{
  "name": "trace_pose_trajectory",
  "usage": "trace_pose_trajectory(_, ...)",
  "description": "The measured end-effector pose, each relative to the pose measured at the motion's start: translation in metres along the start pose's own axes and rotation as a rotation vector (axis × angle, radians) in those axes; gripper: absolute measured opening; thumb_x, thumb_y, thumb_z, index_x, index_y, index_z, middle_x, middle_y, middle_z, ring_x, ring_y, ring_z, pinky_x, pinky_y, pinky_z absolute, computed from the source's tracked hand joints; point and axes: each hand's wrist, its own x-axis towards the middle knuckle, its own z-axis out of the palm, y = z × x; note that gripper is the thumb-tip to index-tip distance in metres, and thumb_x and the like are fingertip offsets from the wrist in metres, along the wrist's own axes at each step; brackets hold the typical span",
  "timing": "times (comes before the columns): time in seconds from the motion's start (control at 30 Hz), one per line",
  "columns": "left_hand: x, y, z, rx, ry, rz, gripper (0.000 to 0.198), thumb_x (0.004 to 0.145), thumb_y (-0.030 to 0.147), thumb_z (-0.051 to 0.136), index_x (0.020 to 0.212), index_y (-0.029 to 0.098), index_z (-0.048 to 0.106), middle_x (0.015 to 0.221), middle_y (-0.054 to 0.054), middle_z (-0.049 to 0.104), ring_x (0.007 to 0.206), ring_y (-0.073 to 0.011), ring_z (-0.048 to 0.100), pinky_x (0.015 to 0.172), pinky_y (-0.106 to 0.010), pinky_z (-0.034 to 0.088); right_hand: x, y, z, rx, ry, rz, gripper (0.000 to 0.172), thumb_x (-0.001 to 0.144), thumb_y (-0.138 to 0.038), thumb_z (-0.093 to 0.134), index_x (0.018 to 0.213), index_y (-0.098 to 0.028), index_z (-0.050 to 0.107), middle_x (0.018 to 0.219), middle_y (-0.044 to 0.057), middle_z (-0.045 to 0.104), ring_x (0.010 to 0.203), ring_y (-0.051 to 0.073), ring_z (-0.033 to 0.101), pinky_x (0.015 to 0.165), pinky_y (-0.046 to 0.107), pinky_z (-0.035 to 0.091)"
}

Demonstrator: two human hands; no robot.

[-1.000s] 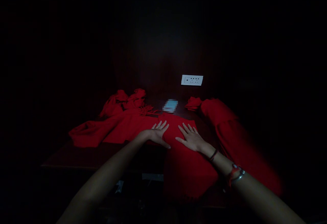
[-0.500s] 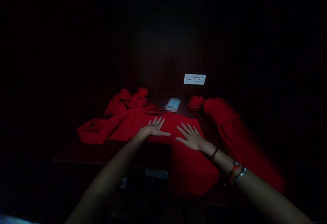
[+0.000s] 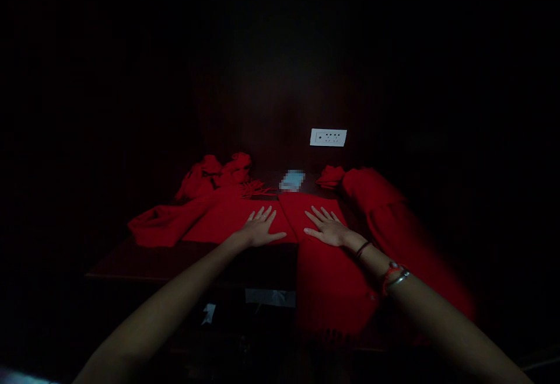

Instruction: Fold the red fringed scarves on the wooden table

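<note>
Left hand (image 3: pixel 258 231) and right hand (image 3: pixel 328 231), each grip loose and holding nothing, lie flat on red cloth (image 3: pixel 332 285) across a dim worktop (image 3: pixel 140 265). A sideways slip of either could, it seems, ruck it or skew its edges.

Very dim: weak light around the hands (image 3: pixel 259 231), deep black farther out, a pixelated patch (image 3: pixel 292 181) beyond them.

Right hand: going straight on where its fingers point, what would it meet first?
Past the red cloth beneath it, the right hand would probably meet the pale pixelated object; depth is unclear.
</note>
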Motion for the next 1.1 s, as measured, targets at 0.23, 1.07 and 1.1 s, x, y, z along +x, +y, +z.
trace_pose_trajectory(0.23, -0.051, -0.049, -0.006, 0.09, 0.141, -0.056, 0.07, 0.074, 0.064, 0.016, 0.131, 0.024, 0.015, 0.138, -0.004, 0.002, 0.125, -0.0248, -0.002, 0.098, -0.044, 0.003, 0.007, 0.004, -0.002, 0.011, -0.024, 0.013, 0.078, 0.068, -0.071, 0.012, 0.132, -0.026, 0.008, 0.138, 0.005, 0.003, 0.124, 0.028, -0.001, 0.099, 0.044, 0.005)
trace_pose_trajectory(1.07, -0.107, -0.125, -0.032, 0.339, 0.364, -0.215, 0.055, 0.077, 0.043, 0.038, 0.127, 0.021, 0.029, 0.135, -0.008, 0.02, 0.123, -0.0276, 0.014, 0.097, -0.043, 0.015, 0.024, 0.009, -0.017, 0.065, -0.034, 0.078, 0.078, 0.069, -0.068, 0.021, 0.132, -0.021, 0.014, 0.138, 0.007, 0.006, 0.124, 0.029, 0.001, 0.098, 0.047, 0.006)
trace_pose_trajectory(1.1, -0.11, -0.13, -0.036, 0.348, 0.355, -0.342, 0.058, 0.075, 0.041, 0.042, 0.126, 0.018, 0.03, 0.132, -0.012, 0.027, 0.12, -0.03, 0.021, 0.094, -0.045, 0.02, 0.025, 0.007, -0.02, 0.079, -0.001, 0.058, 0.077, 0.07, -0.066, 0.023, 0.131, -0.019, 0.016, 0.138, 0.008, 0.008, 0.124, 0.029, 0.003, 0.098, 0.047, 0.007)
